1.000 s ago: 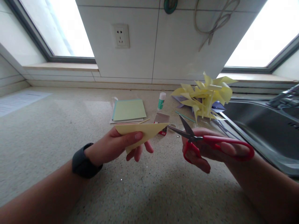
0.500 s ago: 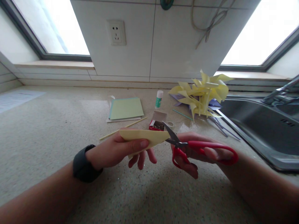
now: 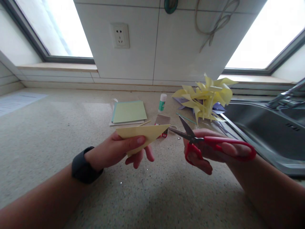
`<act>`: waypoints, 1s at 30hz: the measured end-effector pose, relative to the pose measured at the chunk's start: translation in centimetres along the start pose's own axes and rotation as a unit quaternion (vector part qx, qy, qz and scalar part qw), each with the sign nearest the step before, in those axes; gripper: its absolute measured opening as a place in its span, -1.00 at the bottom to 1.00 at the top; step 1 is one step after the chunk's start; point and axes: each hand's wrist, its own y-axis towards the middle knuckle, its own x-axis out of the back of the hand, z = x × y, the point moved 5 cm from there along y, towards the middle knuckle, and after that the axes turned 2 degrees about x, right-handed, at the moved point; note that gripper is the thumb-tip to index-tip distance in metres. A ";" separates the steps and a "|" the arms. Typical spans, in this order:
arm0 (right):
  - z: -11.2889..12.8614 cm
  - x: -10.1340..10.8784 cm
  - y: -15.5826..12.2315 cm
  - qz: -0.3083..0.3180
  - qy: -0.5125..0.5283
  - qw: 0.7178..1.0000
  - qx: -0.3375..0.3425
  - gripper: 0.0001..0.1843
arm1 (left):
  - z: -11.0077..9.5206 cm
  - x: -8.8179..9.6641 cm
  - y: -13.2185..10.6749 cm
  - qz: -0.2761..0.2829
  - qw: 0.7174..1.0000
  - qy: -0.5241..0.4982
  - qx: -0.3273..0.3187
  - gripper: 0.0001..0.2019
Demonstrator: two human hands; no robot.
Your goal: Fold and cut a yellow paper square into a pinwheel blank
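Observation:
My left hand (image 3: 126,148) pinches a folded, triangular piece of pale yellow paper (image 3: 145,132) between thumb and fingers, its narrow tip pointing right. In my right hand (image 3: 207,152) is a pair of red-handled scissors (image 3: 193,140), fingers through the loops and blades spread apart. The lower blade's point lies close by the paper's tip; whether they touch I cannot tell. Behind the paper, a small red box (image 3: 163,122) is partly hidden.
On the counter (image 3: 59,127) lie a stack of coloured paper (image 3: 130,112), a glue stick (image 3: 162,102) standing upright, and a thin green stick (image 3: 187,118). Yellow paper pinwheels (image 3: 207,95) are heaped at the back right, beside the metal sink (image 3: 262,127).
The scissors have moved right, away from the paper, with their blades still apart. My left hand and the paper have shifted slightly left and up, covering more of the red box.

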 end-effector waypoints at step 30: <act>0.0 0.3 -0.1 0.011 0.001 1.000 -0.005 -0.44 | -0.1 -0.2 -0.1 0.008 1.000 0.021 0.004 -0.67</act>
